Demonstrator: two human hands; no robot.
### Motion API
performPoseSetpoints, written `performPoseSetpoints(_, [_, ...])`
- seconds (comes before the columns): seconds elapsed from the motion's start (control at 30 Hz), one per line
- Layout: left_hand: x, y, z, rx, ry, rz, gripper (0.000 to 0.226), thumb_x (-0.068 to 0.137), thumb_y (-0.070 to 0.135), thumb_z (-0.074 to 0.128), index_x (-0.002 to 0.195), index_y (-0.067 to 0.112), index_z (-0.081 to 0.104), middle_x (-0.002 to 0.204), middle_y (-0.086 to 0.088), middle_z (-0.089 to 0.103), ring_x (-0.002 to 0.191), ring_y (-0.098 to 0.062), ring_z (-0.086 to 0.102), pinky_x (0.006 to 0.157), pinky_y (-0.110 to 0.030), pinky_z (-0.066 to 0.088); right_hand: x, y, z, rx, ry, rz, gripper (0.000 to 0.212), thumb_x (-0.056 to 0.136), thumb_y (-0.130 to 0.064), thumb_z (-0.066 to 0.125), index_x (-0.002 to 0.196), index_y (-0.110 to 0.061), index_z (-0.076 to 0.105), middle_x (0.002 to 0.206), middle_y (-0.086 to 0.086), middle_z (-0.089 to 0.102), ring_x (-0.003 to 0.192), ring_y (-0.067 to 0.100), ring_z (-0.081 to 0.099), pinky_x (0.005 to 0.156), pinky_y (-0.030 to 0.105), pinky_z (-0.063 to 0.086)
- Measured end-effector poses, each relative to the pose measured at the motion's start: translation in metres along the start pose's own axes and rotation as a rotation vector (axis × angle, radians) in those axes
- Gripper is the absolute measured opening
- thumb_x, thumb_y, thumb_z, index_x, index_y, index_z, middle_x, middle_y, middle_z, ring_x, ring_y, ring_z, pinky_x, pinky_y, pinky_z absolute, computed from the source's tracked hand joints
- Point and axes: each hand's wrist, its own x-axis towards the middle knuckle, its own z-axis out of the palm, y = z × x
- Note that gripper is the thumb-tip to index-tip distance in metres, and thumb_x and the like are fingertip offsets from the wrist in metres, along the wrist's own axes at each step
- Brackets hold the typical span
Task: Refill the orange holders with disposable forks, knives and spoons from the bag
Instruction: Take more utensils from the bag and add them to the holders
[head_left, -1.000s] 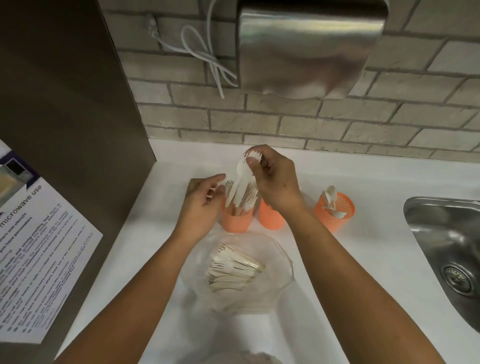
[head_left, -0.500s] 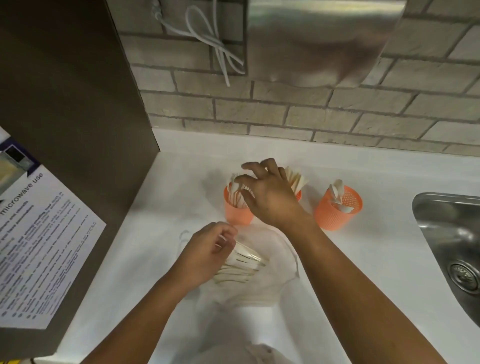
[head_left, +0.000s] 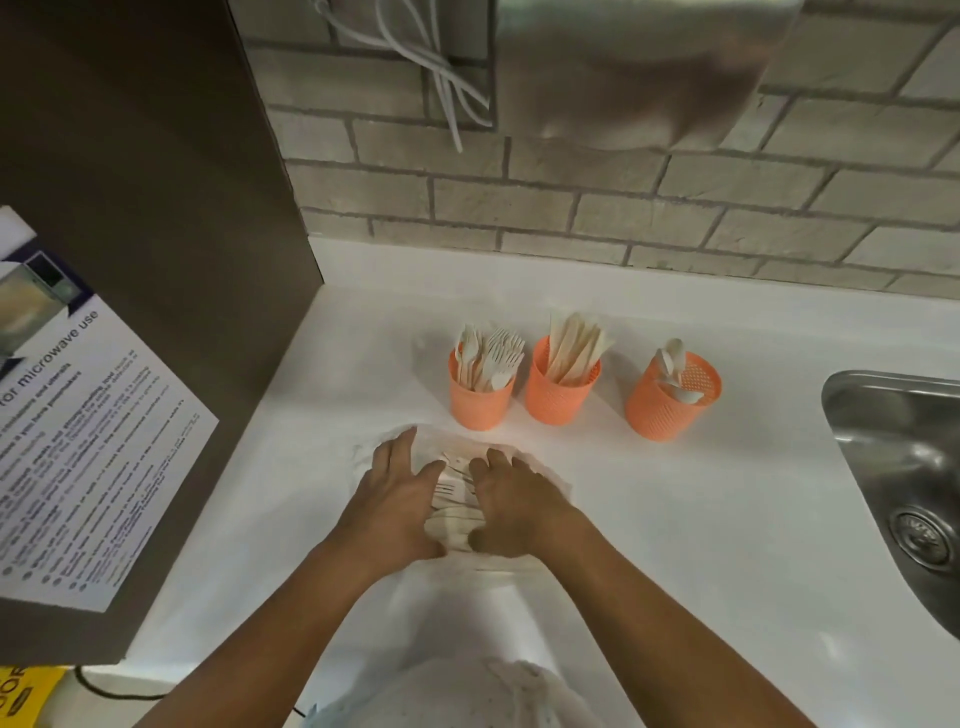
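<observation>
Three orange holders stand in a row on the white counter. The left holder (head_left: 480, 400) is packed with forks, the middle holder (head_left: 558, 397) holds knives, and the right holder (head_left: 667, 402) has a few spoons. In front of them lies a clear plastic bag (head_left: 545, 478) with a bundle of pale cutlery (head_left: 456, 499) inside. My left hand (head_left: 397, 499) and my right hand (head_left: 514, 506) rest on either side of that bundle, fingers spread and pressing on the bag. The thumbs close in around the bundle's near end.
A steel sink (head_left: 904, 467) lies at the right. A dark cabinet side with a microwave notice (head_left: 78, 441) stands at the left. On the brick wall hangs a metal dispenser (head_left: 639, 67) with white cables (head_left: 441, 78) beside it.
My right hand left the fork holder and came down to the bag. My left hand shifted to the bundle's left side. The view now shows all three holders uncovered.
</observation>
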Motion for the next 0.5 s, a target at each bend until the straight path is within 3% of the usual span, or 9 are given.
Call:
performPoseSetpoints(0.13, [0.0,-0.004,0.002,0.008,0.011,0.0,0.087,0.08,0.05,0.081,0.155,0.028,0.042,0.16,-0.009,0.021,0.148,-0.03,0.02,0.112,-0.039,0.043,0.006,0.002,0.004,-0.02,0.09,-0.055,0.066,0.085,-0.03,0.076,0.137,-0.012,0.041,0.129,0.011,0.05,0.116,0.035,0.052,0.08,0.04,0.043])
performPoseSetpoints(0.23, [0.003,-0.006,0.003,0.005,0.059,-0.009,0.074,0.089,0.042,0.076,0.153,0.028,0.045,0.144,-0.005,0.04,0.135,-0.026,0.038,0.101,-0.038,0.051,0.006,0.004,0.005,-0.011,0.121,-0.126,0.054,0.089,-0.019,0.071,0.135,-0.011,0.045,0.124,0.011,0.054,0.111,0.033,0.056,0.08,0.041,0.045])
performPoseSetpoints(0.4, [0.008,-0.009,0.007,0.007,0.056,-0.046,0.073,0.09,0.044,0.074,0.155,0.03,0.042,0.144,-0.004,0.046,0.136,-0.026,0.045,0.1,-0.04,0.053,0.005,0.012,0.011,0.044,0.096,-0.103,0.056,0.082,-0.021,0.076,0.129,-0.006,0.05,0.119,0.014,0.057,0.106,0.032,0.057,0.077,0.036,0.046])
performPoseSetpoints(0.5, [0.008,-0.011,0.007,0.003,0.065,-0.049,0.07,0.093,0.042,0.07,0.156,0.03,0.041,0.148,-0.004,0.046,0.139,-0.026,0.044,0.102,-0.041,0.051,0.005,0.011,0.013,0.091,0.141,-0.082,0.041,0.084,-0.015,0.07,0.12,-0.003,0.054,0.113,0.015,0.062,0.102,0.032,0.062,0.071,0.031,0.039])
